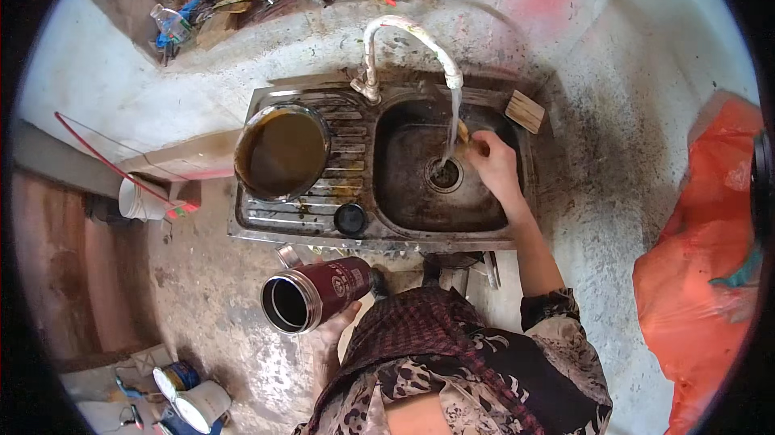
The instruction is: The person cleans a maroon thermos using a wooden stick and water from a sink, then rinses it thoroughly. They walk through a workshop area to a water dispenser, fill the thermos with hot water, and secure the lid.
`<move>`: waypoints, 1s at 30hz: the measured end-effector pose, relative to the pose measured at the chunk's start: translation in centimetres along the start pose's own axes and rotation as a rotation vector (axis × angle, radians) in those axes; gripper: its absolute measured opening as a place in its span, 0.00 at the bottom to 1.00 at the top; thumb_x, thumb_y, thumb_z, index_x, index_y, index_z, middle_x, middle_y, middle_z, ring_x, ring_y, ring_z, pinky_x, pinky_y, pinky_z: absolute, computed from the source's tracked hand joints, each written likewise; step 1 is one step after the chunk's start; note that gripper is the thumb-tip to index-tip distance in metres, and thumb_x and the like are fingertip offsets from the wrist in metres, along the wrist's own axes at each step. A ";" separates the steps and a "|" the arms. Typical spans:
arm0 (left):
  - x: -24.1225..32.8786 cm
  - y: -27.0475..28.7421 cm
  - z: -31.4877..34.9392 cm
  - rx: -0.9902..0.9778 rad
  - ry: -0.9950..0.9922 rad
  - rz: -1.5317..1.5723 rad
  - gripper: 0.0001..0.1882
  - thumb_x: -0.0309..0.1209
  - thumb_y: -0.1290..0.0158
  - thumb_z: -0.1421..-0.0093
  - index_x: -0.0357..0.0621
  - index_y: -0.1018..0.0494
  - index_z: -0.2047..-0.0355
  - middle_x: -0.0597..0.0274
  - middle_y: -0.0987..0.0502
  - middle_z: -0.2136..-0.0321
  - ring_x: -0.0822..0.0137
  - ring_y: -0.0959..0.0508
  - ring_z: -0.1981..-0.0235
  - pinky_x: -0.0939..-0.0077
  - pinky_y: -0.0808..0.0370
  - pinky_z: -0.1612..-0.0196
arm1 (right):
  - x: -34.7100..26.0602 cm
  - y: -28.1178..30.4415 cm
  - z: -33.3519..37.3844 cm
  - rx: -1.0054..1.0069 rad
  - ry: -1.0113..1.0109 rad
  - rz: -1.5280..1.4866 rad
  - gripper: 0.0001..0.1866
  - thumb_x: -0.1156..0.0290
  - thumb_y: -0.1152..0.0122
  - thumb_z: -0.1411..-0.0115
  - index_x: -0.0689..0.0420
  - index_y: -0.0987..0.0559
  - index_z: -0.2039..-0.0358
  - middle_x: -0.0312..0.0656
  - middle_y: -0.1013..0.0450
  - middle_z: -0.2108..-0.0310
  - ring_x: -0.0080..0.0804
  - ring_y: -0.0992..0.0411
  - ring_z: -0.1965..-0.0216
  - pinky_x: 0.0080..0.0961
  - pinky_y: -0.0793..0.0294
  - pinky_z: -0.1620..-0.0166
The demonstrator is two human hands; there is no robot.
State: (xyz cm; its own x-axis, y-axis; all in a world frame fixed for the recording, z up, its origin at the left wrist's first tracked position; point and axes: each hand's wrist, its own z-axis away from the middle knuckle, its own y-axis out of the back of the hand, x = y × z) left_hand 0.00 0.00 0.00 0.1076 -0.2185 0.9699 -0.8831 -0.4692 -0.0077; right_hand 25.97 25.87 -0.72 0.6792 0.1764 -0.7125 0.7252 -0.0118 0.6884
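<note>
My left hand (333,328) is wrapped round a dark red steel flask (339,283) in front of the sink. The flask is tilted, its wide mouth uncovered and a metal handle at its side. Over the right side of the sink basin (404,209), my right hand (494,162) is closed on a small yellowish piece (463,131), too small to name, beside the running water. The water falls from a white curved tap (416,29) toward the drain (443,174). A round black lid (350,219) lies on the drainboard's front edge.
A big pot of brown liquid (284,152) stands on the drainboard. A wooden block (525,111) rests at the basin's back right corner. Tools and a plastic bottle (171,25) clutter the ledge behind. Orange sheeting (702,265) hangs at the right; a white bucket (143,197) stands left.
</note>
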 end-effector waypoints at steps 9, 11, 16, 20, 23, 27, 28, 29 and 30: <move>1.9 -0.2 -1.2 0.014 0.076 0.079 0.54 0.32 0.33 0.64 0.44 0.56 0.41 0.58 0.38 0.51 0.61 0.35 0.50 0.65 0.35 0.46 | 1.3 1.2 2.3 0.019 -0.371 -0.690 0.22 0.68 0.43 0.45 0.61 0.32 0.50 0.37 0.31 0.63 0.23 0.32 0.63 0.22 0.28 0.62; 2.1 -0.6 -1.3 0.005 0.081 0.075 0.52 0.31 0.33 0.63 0.44 0.54 0.42 0.59 0.38 0.51 0.62 0.34 0.51 0.66 0.35 0.47 | 2.8 1.1 3.5 0.121 -0.352 -0.816 0.23 0.68 0.44 0.44 0.59 0.34 0.49 0.36 0.31 0.65 0.23 0.32 0.63 0.23 0.27 0.61; 2.7 -1.1 -1.8 -0.016 0.063 0.042 0.45 0.31 0.34 0.62 0.43 0.48 0.46 0.59 0.36 0.53 0.62 0.32 0.54 0.66 0.33 0.49 | 2.5 2.2 5.1 0.118 -0.200 -0.931 0.16 0.70 0.48 0.42 0.59 0.33 0.53 0.39 0.32 0.66 0.24 0.32 0.63 0.23 0.28 0.63; 3.1 -1.5 -2.3 -0.036 0.033 -0.013 0.41 0.30 0.34 0.61 0.42 0.44 0.48 0.59 0.34 0.55 0.63 0.29 0.57 0.66 0.32 0.50 | 2.7 3.5 3.6 0.102 -0.174 -0.985 0.10 0.69 0.50 0.40 0.57 0.31 0.59 0.39 0.31 0.65 0.25 0.32 0.62 0.21 0.31 0.59; 3.2 -1.5 -2.5 -0.028 0.000 -0.075 0.37 0.30 0.35 0.60 0.42 0.41 0.50 0.60 0.33 0.56 0.63 0.28 0.58 0.66 0.31 0.51 | 0.5 4.5 4.3 0.137 -0.060 -0.810 0.08 0.67 0.51 0.39 0.55 0.29 0.62 0.35 0.32 0.66 0.23 0.34 0.63 0.20 0.35 0.55; 4.1 -1.3 -2.6 0.075 -0.150 -0.479 0.23 0.25 0.41 0.53 0.39 0.33 0.55 0.58 0.36 0.54 0.64 0.33 0.53 0.70 0.33 0.49 | 1.2 6.1 4.4 0.032 -0.109 -0.470 0.07 0.68 0.49 0.40 0.56 0.27 0.63 0.32 0.33 0.68 0.19 0.34 0.67 0.19 0.31 0.62; 3.9 -1.2 -2.5 0.084 -0.174 -0.547 0.22 0.24 0.42 0.52 0.39 0.32 0.54 0.57 0.37 0.54 0.65 0.34 0.52 0.71 0.34 0.49 | 0.4 6.6 4.5 0.055 -0.093 -0.421 0.07 0.71 0.48 0.41 0.57 0.28 0.62 0.31 0.34 0.71 0.18 0.34 0.70 0.17 0.31 0.66; 3.7 -1.1 -2.5 0.096 -0.197 -0.615 0.21 0.24 0.43 0.51 0.38 0.31 0.54 0.57 0.38 0.53 0.65 0.36 0.51 0.72 0.34 0.48 | 0.0 7.1 4.4 0.034 -0.033 -0.435 0.07 0.72 0.47 0.42 0.57 0.28 0.62 0.31 0.34 0.71 0.18 0.34 0.70 0.16 0.32 0.66; 3.1 -1.0 -2.4 0.097 -0.210 -0.651 0.22 0.24 0.43 0.50 0.38 0.32 0.53 0.57 0.39 0.53 0.65 0.37 0.49 0.73 0.35 0.48 | -0.3 7.7 4.3 0.017 0.027 -0.449 0.07 0.72 0.46 0.42 0.57 0.29 0.63 0.31 0.34 0.71 0.18 0.34 0.70 0.16 0.32 0.66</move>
State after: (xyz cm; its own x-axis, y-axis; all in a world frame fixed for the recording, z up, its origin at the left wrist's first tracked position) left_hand 0.12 1.84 3.63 0.6969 -0.0232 0.7168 -0.5649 -0.6335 0.5287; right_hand 31.85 21.49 4.19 0.2941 0.1932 -0.9361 0.9492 0.0554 0.3096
